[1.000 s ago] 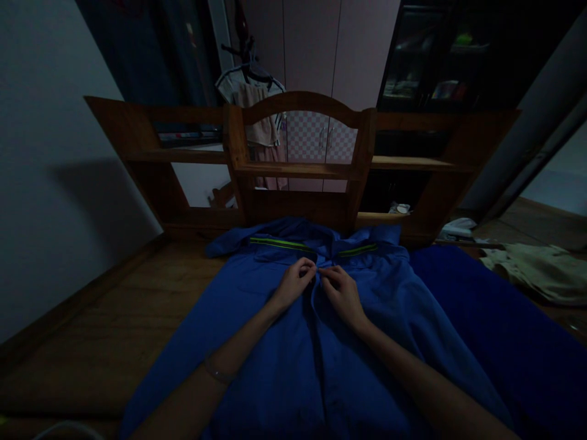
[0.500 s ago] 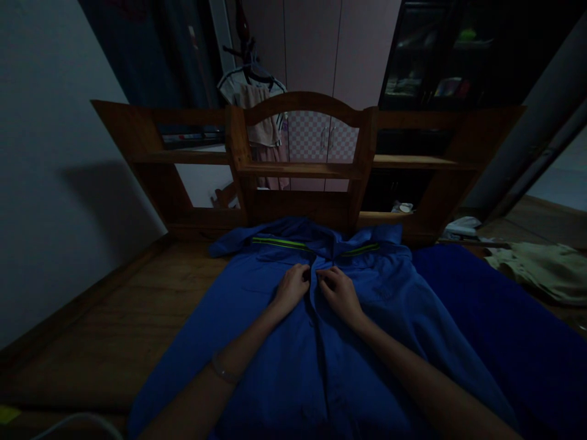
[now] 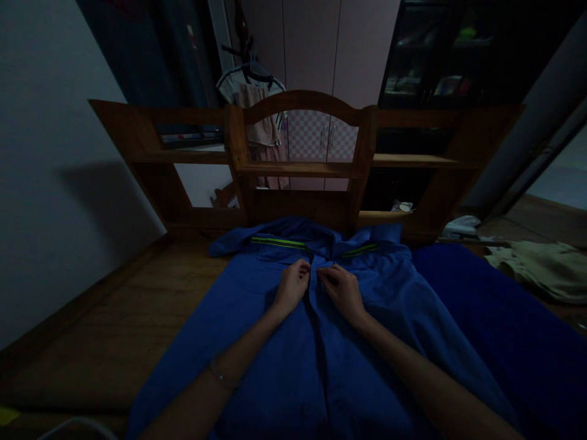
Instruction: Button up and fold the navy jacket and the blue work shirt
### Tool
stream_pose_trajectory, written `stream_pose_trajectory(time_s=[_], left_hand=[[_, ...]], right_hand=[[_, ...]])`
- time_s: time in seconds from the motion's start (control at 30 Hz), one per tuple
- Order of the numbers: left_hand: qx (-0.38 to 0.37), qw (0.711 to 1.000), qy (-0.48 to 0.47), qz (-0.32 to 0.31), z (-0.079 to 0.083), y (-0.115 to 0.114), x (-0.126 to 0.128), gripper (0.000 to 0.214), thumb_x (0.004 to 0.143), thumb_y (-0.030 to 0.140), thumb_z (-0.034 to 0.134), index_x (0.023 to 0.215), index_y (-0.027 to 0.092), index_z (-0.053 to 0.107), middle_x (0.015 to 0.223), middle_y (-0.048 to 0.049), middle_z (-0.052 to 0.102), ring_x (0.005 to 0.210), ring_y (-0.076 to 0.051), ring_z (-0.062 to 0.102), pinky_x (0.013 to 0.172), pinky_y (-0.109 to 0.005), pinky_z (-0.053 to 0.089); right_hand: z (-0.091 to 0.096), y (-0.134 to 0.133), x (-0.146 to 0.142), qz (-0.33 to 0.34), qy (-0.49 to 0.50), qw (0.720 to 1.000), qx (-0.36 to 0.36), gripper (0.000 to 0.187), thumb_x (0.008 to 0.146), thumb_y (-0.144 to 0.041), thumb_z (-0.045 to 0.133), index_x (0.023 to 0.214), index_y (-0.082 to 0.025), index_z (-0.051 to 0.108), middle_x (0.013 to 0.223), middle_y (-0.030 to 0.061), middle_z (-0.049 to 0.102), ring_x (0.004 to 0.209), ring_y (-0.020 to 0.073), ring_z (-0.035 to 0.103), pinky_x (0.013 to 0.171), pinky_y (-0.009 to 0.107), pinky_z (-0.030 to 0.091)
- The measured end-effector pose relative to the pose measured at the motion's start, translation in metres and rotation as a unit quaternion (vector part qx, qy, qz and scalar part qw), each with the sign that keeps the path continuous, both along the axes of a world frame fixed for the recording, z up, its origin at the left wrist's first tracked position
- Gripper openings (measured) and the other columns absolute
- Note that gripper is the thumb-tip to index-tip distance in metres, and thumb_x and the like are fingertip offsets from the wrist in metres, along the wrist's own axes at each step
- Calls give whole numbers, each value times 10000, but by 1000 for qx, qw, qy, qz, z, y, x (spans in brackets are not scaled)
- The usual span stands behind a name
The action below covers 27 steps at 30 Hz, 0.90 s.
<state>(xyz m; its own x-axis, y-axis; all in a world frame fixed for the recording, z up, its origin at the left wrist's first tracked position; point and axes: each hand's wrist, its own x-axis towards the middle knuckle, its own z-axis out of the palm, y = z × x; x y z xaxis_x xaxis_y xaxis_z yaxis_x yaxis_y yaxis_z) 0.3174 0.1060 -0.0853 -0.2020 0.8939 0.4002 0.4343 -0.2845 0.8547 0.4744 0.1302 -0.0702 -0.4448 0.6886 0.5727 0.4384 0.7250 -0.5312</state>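
A blue shirt with yellow-green stripes across its chest lies spread out before me, its collar end toward the wooden headboard. My left hand is at the front placket, fingers curled and pinched on the fabric of the left front. Just across the placket, my right hand pinches the edge of the other front with thumb and fingertips. Below the hands the front hangs apart in a dark gap. Any button between the fingertips is too small and dim to see.
The wooden headboard with shelves stands right behind the shirt. Bare boards lie to the left, beside a white wall. On the right are a dark blue cloth and a folded khaki garment. Clothes hang on a rack beyond.
Both hands stay at the placket. The left fingers have shifted slightly upward, and the right hand has turned a little. The shirt lies almost as before.
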Motion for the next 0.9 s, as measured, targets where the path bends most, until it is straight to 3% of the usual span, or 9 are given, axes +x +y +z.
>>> stream_pose_trajectory(time_s=[0.33,0.4,0.47,0.53,0.6,0.73,0.9], left_hand=[[-37,986,-158,-38,-11,11,-3,129,672,89,597,785,135,641,794,-63,689,735,-161,646,685,-259,501],[-55,981,-178,-63,-10,9,-3,164,647,69,594,790,131,645,804,-63,690,746,-159,641,683,-251,495],[-75,975,-192,-80,-8,7,-2,179,643,80,597,807,129,651,793,-56,685,738,-154,632,661,-236,483],[-93,972,-199,-79,-6,5,-2,131,690,154,593,803,126,654,726,-39,664,675,-140,612,606,-220,459],[-103,972,-197,-73,-6,3,-1,165,748,269,578,781,126,654,662,-22,634,605,-125,577,550,-210,422],[-93,979,-172,-54,-6,2,0,274,724,401,628,758,130,644,630,-9,608,566,-118,541,509,-207,369],[-99,976,-185,-58,-6,3,0,188,703,320,637,745,139,606,608,13,587,544,-104,527,497,-197,352]], right_hand=[[4,-2,-1,-5,7,1000,0,161,864,-237,535,941,-241,676,892,27,639,771,152,600,714,257,458],[3,1,0,7,18,999,-43,137,848,-251,549,933,-225,653,823,17,634,681,138,595,643,245,460],[0,7,1,36,40,990,-132,141,823,-284,574,929,-200,615,753,1,616,574,122,584,546,228,456],[-5,13,2,70,68,970,-221,188,792,-315,601,922,-181,578,731,-9,602,513,115,581,478,216,449],[-9,17,3,86,84,958,-261,219,764,-332,621,904,-174,560,719,-14,594,494,111,578,451,207,448],[-10,16,1,86,73,966,-232,213,770,-322,607,921,-178,562,702,-20,596,515,107,579,453,195,442],[-5,8,0,71,51,977,-195,206,778,-306,599,943,-183,586,681,-24,590,537,109,573,477,197,435]])
